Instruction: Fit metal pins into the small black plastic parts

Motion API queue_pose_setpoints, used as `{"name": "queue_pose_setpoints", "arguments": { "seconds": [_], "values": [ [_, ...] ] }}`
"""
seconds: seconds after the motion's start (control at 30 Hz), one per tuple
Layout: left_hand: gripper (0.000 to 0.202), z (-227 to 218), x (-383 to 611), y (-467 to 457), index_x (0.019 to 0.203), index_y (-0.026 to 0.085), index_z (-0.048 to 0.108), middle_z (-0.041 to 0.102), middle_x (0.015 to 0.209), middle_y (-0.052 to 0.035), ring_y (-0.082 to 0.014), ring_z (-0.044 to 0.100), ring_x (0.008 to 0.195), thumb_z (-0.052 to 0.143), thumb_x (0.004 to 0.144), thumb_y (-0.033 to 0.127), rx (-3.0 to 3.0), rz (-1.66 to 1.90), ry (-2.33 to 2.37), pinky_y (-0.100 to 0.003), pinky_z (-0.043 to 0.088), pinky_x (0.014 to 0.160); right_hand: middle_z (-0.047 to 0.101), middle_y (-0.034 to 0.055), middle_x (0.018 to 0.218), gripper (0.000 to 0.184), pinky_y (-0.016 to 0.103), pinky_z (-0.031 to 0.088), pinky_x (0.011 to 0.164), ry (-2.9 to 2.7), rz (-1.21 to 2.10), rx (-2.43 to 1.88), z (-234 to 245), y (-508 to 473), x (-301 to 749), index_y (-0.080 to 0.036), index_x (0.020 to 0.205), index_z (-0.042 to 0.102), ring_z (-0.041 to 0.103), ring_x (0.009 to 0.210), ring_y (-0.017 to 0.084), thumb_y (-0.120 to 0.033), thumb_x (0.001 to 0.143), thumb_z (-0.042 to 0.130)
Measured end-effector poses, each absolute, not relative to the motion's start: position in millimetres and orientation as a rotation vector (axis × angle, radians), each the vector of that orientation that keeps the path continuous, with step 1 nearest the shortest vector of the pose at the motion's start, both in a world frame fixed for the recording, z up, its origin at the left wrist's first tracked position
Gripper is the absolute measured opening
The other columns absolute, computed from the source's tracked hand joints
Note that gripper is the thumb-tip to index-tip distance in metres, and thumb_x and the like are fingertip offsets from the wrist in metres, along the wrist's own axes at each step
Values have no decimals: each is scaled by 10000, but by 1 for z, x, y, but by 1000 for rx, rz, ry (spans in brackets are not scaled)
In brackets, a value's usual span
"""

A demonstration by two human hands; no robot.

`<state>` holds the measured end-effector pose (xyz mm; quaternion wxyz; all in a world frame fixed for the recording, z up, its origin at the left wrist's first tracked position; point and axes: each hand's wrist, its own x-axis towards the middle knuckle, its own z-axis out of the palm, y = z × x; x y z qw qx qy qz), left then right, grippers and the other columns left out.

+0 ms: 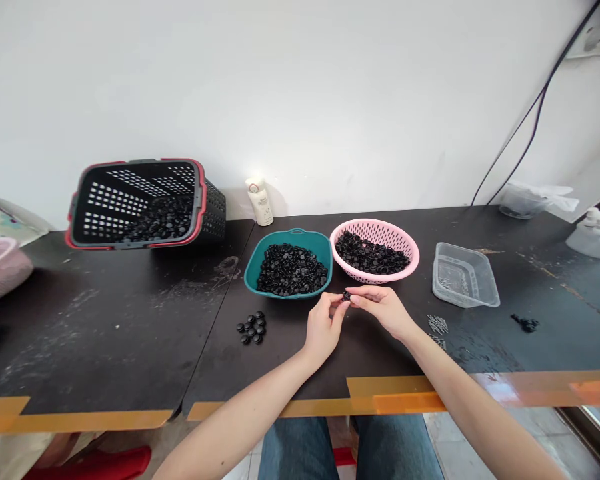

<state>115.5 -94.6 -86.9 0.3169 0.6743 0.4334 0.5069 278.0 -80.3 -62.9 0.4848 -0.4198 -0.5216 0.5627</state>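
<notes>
My left hand [326, 323] and my right hand [380, 307] meet in front of the baskets, pinching a small black round part [347, 296] between their fingertips. Its exact kind is too small to make out. Just behind them stand a teal basin [250, 270] and a pink colander [414, 257], each holding many small black parts. Left of my left hand, several black round caps [251, 328] lie grouped on the table. A few thin metal pins [437, 325] are scattered to the right of my right hand.
A dark basket with red trim [200, 200] leans at the back left, black parts inside. A white bottle [260, 202] stands by the wall. Rightward are a clear plastic tub [467, 273] and a small black cluster [525, 323]. Orange tape [325, 408] lines the table's front edge.
</notes>
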Motion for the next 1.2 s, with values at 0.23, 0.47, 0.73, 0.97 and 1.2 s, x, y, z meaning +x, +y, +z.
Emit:
{"name": "queue_pose_setpoints", "arguments": {
  "seconds": [0.23, 0.47, 0.73, 0.97, 1.2],
  "values": [
    [143, -86, 115, -95, 991, 178, 545, 640, 909, -35, -134, 657, 797, 534, 890, 279, 1759, 1347, 1123, -250, 542, 701, 739, 67, 930, 346, 441, 529, 868, -1246, 1344, -1033, -62, -81, 277, -221, 944, 740, 687, 859, 241, -396, 647, 775],
    [156, -86, 116, -95, 980, 176, 545, 643, 910, -43, -141, 653, 786, 532, 887, 301, 1768, 1342, 1140, -264, 543, 694, 736, 67, 936, 313, 435, 518, 875, -1275, 1327, -1042, -64, -81, 277, -215, 926, 743, 679, 855, 232, -387, 665, 765],
    [155, -83, 116, -96, 978, 179, 541, 641, 895, -40, -142, 647, 791, 531, 887, 303, 1792, 1352, 1156, -269, 543, 696, 737, 53, 912, 275, 412, 515, 860, -1276, 1330, -1036, -66, -80, 277, -226, 922, 742, 674, 841, 220, -364, 685, 757],
    [155, -82, 116, -96, 970, 180, 516, 627, 907, -34, -131, 631, 818, 551, 875, 298, 1766, 1369, 1206, -253, 532, 701, 733, 54, 919, 260, 400, 499, 863, -1311, 1305, -1054, -67, -81, 278, -223, 917, 741, 662, 854, 216, -368, 702, 745],
    [171, -81, 115, -96, 849, 185, 507, 602, 805, -3, -119, 603, 697, 575, 850, 341, 1727, 1339, 1220, -252, 503, 667, 728, 53, 903, 296, 379, 504, 845, -1317, 1361, -1034, -64, -82, 276, -211, 942, 731, 655, 836, 201, -403, 718, 725]
  ]
}}
